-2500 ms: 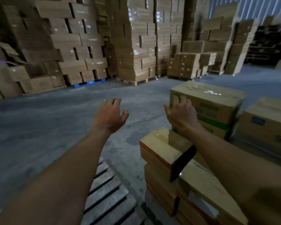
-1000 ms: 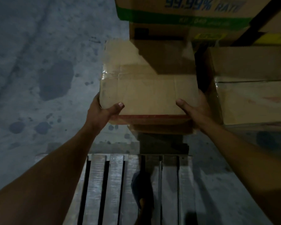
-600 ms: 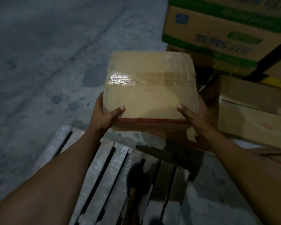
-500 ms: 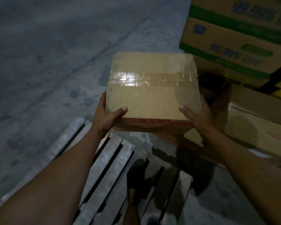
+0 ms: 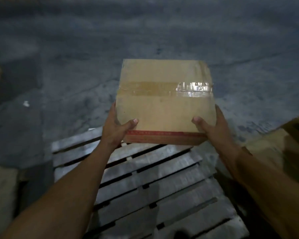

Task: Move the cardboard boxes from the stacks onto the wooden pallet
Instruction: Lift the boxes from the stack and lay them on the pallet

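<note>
Between the left hand [image 5: 116,130] and right hand [image 5: 212,128]: cardboard box [image 5: 164,100], gripped at its near corners, thumbs on the top face, fingers wrapped down the sides. Taped seam runs across the top; red stripe along the near edge. Below the hands: wooden pallet [image 5: 154,183], slats bare, far edge just under the box's near edge. Beyond the hands: open concrete floor [image 5: 76,57]. Right of the right hand: blurred cartons [image 5: 273,149] close by.

Two bare forearms, no sleeves; left hand [image 5: 116,129] and right hand [image 5: 212,129] ungloved.
</note>
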The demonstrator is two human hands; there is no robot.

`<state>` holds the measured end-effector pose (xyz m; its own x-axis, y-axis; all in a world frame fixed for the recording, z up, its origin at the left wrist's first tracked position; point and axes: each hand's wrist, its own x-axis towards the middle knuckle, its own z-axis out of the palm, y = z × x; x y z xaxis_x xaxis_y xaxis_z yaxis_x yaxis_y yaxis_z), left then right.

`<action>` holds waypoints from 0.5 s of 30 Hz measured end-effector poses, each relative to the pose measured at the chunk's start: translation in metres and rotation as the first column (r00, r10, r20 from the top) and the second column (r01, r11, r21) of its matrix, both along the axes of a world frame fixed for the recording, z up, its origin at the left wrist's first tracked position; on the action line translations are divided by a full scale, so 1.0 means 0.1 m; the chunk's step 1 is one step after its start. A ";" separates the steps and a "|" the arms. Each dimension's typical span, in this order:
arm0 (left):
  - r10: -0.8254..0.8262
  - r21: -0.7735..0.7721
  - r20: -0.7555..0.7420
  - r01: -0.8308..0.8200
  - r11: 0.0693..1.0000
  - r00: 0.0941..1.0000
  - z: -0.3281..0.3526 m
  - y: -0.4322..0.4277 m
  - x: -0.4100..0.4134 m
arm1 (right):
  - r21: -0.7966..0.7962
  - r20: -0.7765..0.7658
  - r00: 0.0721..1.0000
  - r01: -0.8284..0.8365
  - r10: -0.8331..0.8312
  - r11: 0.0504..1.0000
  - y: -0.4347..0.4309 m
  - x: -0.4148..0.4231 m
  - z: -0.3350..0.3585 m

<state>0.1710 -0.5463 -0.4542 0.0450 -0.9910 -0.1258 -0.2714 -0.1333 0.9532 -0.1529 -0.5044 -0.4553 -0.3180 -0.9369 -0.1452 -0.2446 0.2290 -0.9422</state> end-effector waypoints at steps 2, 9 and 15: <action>0.080 0.021 0.028 -0.081 0.996 0.996 -0.11 0.13 0.59 | -0.008 -0.020 0.998 -0.058 0.058 0.998 -0.10 0.52 -0.09; 0.236 0.003 0.042 -0.236 0.972 0.971 -0.38 0.74 2.39 | 0.046 -0.005 0.972 -0.233 0.233 0.971 -0.10 2.39 -0.43; 0.302 0.100 0.070 -0.308 0.946 0.951 -0.70 1.07 3.63 | 0.151 0.046 0.969 -0.249 0.244 0.957 0.11 3.70 -0.69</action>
